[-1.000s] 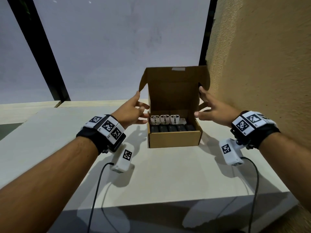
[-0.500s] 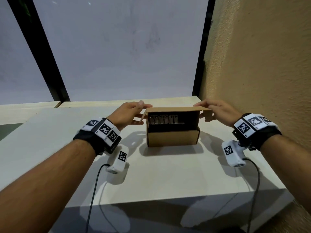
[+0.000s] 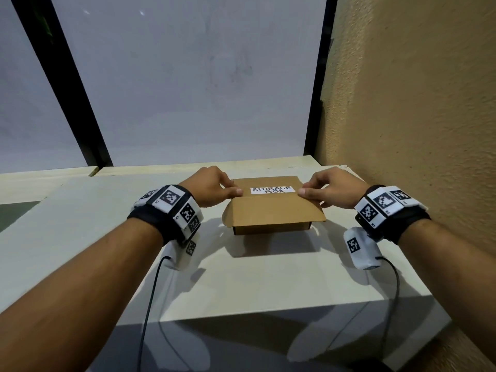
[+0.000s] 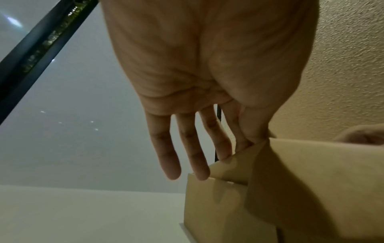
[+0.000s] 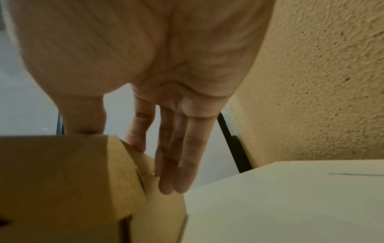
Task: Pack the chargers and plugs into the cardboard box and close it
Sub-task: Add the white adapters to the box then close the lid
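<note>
The brown cardboard box (image 3: 271, 213) stands on the white table, lid down, its white "STORAGE BOX" label (image 3: 272, 189) facing up. The lid's front flap juts out over the front wall, untucked. My left hand (image 3: 228, 190) pinches the lid's left edge, thumb on top. In the left wrist view the left hand (image 4: 245, 138) meets the lid corner of the box (image 4: 311, 180) with the other fingers straight down its side. My right hand (image 3: 312, 192) holds the right edge the same way. The right wrist view shows the right hand (image 5: 133, 144) on the box (image 5: 62, 172). Chargers and plugs are hidden inside.
The table (image 3: 241, 285) ends in a front edge close to me. A rough tan wall (image 3: 416, 103) runs right beside the box on the right. A window with black frame bars (image 3: 314, 103) lies behind. Black cables (image 3: 150, 291) hang from both wrist cameras.
The lid went from upright to flat on the box as both hands brought it forward and down. The chargers and plugs, seen inside before, are now covered.
</note>
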{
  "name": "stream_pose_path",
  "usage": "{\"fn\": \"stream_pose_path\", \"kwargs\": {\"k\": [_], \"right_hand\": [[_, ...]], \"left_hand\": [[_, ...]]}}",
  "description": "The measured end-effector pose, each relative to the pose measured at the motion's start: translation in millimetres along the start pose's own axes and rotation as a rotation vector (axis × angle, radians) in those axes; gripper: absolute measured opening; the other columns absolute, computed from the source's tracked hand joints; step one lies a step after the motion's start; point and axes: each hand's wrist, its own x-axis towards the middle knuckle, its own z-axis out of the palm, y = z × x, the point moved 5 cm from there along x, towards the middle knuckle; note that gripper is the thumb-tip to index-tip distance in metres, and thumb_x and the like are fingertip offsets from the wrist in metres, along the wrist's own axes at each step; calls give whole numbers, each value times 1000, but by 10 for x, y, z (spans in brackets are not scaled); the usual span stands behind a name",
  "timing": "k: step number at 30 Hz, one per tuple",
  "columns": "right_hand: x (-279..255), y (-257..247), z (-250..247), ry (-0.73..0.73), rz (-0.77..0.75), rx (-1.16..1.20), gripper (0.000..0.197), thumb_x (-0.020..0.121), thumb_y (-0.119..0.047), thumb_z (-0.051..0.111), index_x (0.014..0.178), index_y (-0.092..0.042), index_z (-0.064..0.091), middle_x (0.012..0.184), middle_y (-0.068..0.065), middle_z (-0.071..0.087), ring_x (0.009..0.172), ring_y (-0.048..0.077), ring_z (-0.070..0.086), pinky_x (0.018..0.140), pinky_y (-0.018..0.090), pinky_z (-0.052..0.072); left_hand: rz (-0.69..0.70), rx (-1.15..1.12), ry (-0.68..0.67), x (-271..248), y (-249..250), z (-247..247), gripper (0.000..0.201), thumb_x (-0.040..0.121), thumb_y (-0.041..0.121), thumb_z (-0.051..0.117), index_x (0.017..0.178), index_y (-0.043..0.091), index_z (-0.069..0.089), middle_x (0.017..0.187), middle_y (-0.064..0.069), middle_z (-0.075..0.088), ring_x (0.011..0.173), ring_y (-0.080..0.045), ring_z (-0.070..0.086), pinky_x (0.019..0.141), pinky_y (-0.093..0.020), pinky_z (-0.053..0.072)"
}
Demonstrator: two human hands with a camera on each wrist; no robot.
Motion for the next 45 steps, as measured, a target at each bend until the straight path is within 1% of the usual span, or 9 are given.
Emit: {"fn": "stream_pose_path", "kwargs": {"k": [10, 18, 23, 26, 30, 36, 39, 42, 45], "right_hand": [[-105, -71, 30, 3, 18, -280, 39, 80, -57, 63, 101, -25, 71, 103, 3, 70, 95, 18, 62, 88, 35, 51], [-142, -90, 125, 6, 47, -314, 35, 86, -53, 59, 100, -23, 70, 69, -3, 68, 65, 13, 69, 78, 31, 54], [-154, -102, 132, -13, 43, -371, 38, 88, -53, 55, 109, -24, 69, 91, 0, 68, 68, 13, 64, 80, 31, 52], [-158, -104, 129, -12, 29, -443, 38, 88, -55, 54, 111, -28, 68, 113, 5, 64, 94, 19, 57, 87, 33, 46], [-169, -77, 175, -29, 37, -492, 39, 88, -56, 52, 111, -30, 67, 115, 6, 63, 102, 22, 57, 88, 35, 47], [-178, -110, 172, -55, 55, -449, 36, 90, -52, 53, 109, -26, 67, 92, -2, 65, 60, 9, 58, 74, 31, 52], [-196, -123, 153, -65, 92, -383, 30, 91, -48, 55, 106, -25, 66, 81, -1, 68, 53, 16, 64, 52, 25, 49], [-210, -163, 112, -85, 127, -374, 29, 91, -45, 56, 106, -24, 68, 71, -1, 69, 51, 14, 63, 49, 23, 46], [-213, -173, 97, -90, 169, -318, 26, 91, -39, 59, 109, -23, 68, 65, 1, 69, 52, 14, 63, 47, 24, 49]], "left_hand": [[38, 94, -18, -51, 70, 127, 35, 90, 41, 62, 113, 17, 74, 120, 4, 69, 111, -17, 59, 93, -30, 46], [50, 162, -23, -77, 140, 174, 38, 93, 38, 59, 119, 12, 71, 121, -1, 69, 105, -18, 62, 90, -30, 50], [41, 217, -35, -73, 164, 210, 38, 94, 40, 57, 109, 9, 74, 109, -4, 70, 98, -21, 65, 86, -34, 54], [25, 247, -33, -67, 107, 286, 37, 92, 42, 57, 95, 8, 72, 100, -7, 68, 88, -23, 66, 81, -40, 58], [44, 268, -21, -82, 102, 314, 35, 92, 44, 54, 85, 12, 68, 99, -7, 65, 89, -23, 65, 81, -42, 57], [43, 234, -60, -107, 108, 285, 40, 93, 42, 53, 93, 9, 75, 101, -6, 69, 97, -22, 65, 87, -42, 55], [3, 150, -69, -146, 145, 234, 37, 93, 39, 57, 103, 9, 76, 112, -3, 71, 104, -19, 64, 90, -36, 54], [-96, 5, -68, -160, 155, 215, 32, 92, 35, 59, 87, 8, 76, 95, -4, 74, 87, -20, 68, 80, -32, 56], [-221, -235, -42, -240, 159, 184, 22, 94, 27, 60, 98, 10, 74, 88, -6, 74, 77, -19, 73, 77, -33, 61]]}}
